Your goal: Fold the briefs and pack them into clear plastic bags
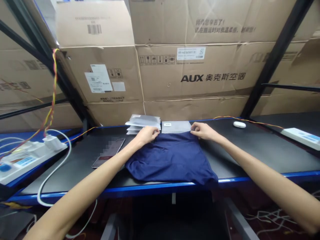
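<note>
A navy blue piece of cloth (172, 158), perhaps a garment, lies spread on the black tabletop, its near edge reaching the blue table rim. My left hand (148, 134) pinches its far left corner between thumb and fingers. At the far right corner, my right hand (203, 130) grips the fabric in the same way. Some creases run across the cloth. Just behind it lies a flat translucent plastic bag (176, 126) with a small white label. Left of that bag is a stack of similar bags (143, 121), partly behind my left hand.
A phone (110, 153) lies left of the cloth. Power strips stand at the left (27, 156) and right (302, 137), with a white cable (53, 170) looping over the left front edge. A white earbud-like case (239, 124) sits at the back right. Cardboard (160, 80) walls the back.
</note>
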`<state>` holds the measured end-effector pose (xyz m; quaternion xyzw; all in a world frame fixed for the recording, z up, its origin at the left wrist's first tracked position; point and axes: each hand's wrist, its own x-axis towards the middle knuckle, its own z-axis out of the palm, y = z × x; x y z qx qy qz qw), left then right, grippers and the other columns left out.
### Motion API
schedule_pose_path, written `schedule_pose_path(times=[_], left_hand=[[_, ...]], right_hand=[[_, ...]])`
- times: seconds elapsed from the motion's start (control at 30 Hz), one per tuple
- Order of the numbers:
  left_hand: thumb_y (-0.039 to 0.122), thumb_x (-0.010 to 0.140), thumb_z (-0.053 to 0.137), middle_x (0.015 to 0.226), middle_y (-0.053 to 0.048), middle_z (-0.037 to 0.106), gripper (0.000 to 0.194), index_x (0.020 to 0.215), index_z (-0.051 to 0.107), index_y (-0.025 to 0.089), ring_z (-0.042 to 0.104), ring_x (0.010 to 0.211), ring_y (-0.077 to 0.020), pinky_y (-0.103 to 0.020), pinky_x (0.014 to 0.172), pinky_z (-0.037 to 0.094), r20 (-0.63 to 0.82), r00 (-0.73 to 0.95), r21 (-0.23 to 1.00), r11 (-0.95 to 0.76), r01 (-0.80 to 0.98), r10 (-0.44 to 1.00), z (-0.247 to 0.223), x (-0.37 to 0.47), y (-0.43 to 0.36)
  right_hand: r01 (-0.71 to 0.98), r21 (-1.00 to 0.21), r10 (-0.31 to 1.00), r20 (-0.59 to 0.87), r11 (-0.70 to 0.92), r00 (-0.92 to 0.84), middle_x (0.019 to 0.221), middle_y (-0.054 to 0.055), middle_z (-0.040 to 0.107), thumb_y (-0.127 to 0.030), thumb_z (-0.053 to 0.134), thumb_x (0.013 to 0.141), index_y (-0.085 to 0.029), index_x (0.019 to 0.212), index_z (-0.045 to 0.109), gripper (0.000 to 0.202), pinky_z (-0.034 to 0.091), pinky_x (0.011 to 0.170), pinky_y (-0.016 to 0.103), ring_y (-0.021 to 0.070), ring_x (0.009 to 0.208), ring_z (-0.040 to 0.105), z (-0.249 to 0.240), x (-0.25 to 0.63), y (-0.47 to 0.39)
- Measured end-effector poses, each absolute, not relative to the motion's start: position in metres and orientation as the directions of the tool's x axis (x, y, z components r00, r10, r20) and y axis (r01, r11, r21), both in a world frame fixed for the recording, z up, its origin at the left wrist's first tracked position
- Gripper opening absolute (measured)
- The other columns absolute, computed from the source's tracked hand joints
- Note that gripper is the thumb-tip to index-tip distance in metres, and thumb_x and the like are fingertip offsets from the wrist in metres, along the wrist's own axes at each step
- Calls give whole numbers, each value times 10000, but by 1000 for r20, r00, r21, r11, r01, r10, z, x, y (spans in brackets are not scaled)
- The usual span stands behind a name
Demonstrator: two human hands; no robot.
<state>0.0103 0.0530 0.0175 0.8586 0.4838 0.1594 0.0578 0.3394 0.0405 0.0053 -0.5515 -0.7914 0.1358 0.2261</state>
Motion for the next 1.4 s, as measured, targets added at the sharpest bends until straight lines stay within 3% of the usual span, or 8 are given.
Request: schedule_pose_path(times=[0.1,0.27,0.4,0.53,0.7,1.2,1.3,1.4], left_hand=[[254,887,519,907,-90,743,212,911,722,196,692,865,-279,-365,830,501,250,475,196,-525,828,844,13,12,53],[344,968,449,1137,-78,710,309,1070,712,218,656,1040,-254,-354,934,492,363,560,110,-631,768,745,11,8,36],[456,975,483,1401,-82,582,412,1273,647,224,524,1304,-248,-372,1126,381,259,734,169,-777,606,628,12,3,17],[594,957,478,1624,-57,260,623,1505,407,305,244,1497,-297,-467,1223,210,70,760,238,-751,616,646,2,-3,3],[629,957,448,1647,-55,142,698,1562,247,346,108,1524,-313,-535,1230,114,2,751,227,-732,642,660,-12,-6,-5],[640,947,450,1640,-63,197,694,1550,297,333,168,1514,-323,-532,1222,159,6,731,219,-714,664,682,-8,-5,-11],[522,962,488,1574,-67,381,571,1481,446,289,344,1457,-273,-441,1202,276,98,740,191,-742,643,666,-1,-8,0],[248,924,502,1472,-82,517,444,1360,581,219,475,1362,-252,-399,1165,350,302,685,80,-733,675,663,10,-14,23]], right_hand=[[878,-339,934,235,339,-270,771,44,720,-348,595,831,-213,891,662,162,484,661,310,228,706,671,-2,339,42],[919,-242,920,318,313,-230,962,112,727,-412,544,894,-216,1032,685,278,496,744,380,293,855,670,-3,336,30],[823,-253,831,396,508,-391,1111,127,712,-477,473,954,-204,1134,694,394,495,928,401,282,1033,650,-1,318,12],[679,-351,762,220,645,-609,1517,91,475,-620,472,940,-260,1448,507,623,284,1181,476,311,1423,382,-5,299,-8],[711,-370,769,13,598,-639,1641,36,197,-724,455,901,-343,1542,317,758,68,1224,561,331,1515,104,-13,295,-19],[724,-328,765,-4,607,-643,1645,36,165,-732,414,914,-351,1546,295,748,85,1227,543,317,1516,101,-12,295,-22],[717,-360,767,-5,597,-642,1643,30,176,-725,428,913,-348,1541,310,742,75,1229,545,323,1516,99,-10,295,-22],[703,-408,775,14,582,-632,1635,25,221,-705,446,919,-341,1527,356,714,78,1233,541,323,1514,117,-6,297,-22]])
